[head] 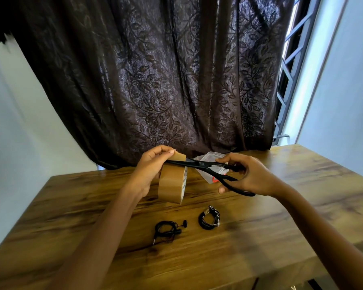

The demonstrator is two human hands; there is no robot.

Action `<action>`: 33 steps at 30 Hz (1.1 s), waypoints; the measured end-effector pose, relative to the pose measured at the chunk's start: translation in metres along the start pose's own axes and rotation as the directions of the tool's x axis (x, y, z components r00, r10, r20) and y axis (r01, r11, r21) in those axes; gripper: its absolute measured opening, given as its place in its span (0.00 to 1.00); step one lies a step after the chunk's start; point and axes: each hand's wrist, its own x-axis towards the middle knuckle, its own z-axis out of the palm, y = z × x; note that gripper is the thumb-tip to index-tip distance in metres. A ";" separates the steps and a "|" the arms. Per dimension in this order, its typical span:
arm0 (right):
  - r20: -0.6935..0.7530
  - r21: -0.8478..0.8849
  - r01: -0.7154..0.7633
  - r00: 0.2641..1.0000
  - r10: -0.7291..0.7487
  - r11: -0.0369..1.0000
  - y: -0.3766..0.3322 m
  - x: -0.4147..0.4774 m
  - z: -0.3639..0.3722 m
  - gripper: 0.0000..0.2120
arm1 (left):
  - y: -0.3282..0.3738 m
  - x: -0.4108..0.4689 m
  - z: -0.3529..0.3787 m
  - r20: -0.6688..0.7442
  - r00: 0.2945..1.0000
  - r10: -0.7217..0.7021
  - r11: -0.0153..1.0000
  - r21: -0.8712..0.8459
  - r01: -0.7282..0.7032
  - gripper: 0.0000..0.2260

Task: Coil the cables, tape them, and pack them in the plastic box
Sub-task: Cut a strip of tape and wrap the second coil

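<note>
One tape roll (172, 185) (brown), slim scissors (200, 163) — black

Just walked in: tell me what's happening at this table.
A person is cutting tape. The left hand pinches the strip pulled from the brown tape roll; the right hand holds black scissors across it. The coiled earphones and a second cable coil lie on the table, the plastic box behind.

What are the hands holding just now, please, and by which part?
Left hand pinches the brown tape's pulled-out free end; right hand grips the black scissors by the handles.
</note>
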 end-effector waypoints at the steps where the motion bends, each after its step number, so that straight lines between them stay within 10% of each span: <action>1: -0.006 -0.003 -0.001 1.000 0.001 1.000 0.001 0.001 0.000 0.27 | 0.000 0.000 0.000 0.002 1.000 -0.002 1.000 -0.005 0.002 0.05; 33: 0.005 -0.056 0.014 1.000 -0.014 0.998 0.007 0.007 0.002 0.23 | -0.009 0.004 0.005 -0.026 0.999 -0.041 0.999 -0.015 0.040 0.08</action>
